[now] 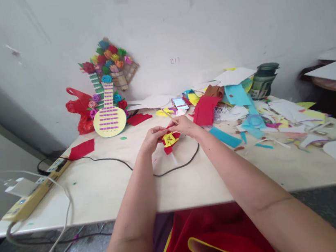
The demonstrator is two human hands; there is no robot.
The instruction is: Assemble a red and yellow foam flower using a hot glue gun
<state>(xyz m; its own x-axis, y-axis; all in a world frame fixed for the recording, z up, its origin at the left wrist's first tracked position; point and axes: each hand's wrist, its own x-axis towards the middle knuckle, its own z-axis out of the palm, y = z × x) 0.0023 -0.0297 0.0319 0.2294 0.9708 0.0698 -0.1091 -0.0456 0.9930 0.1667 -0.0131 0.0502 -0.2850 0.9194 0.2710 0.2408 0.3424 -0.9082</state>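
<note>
Over the middle of the table, my left hand [153, 138] pinches the left edge of a red and yellow paper flower [169, 140]. My right hand [185, 124] has its fingers closed at the flower's upper right edge. A thin light-brown stick [170, 116] sticks up from the right hand's fingers. The flower's yellow middle faces me, with red pieces showing around and below it. Just under it, a small whitish strip [174, 158] is visible; what it belongs to I cannot tell. Fingertips behind the flower are hidden.
A black cable [176, 168] loops below my hands from a yellow power strip [36, 193]. A pale yellow lute-shaped craft [110, 122] with paper flowers leans at the back left. Red crepe paper [206, 110], scraps and a dark green bottle [264, 81] crowd the right.
</note>
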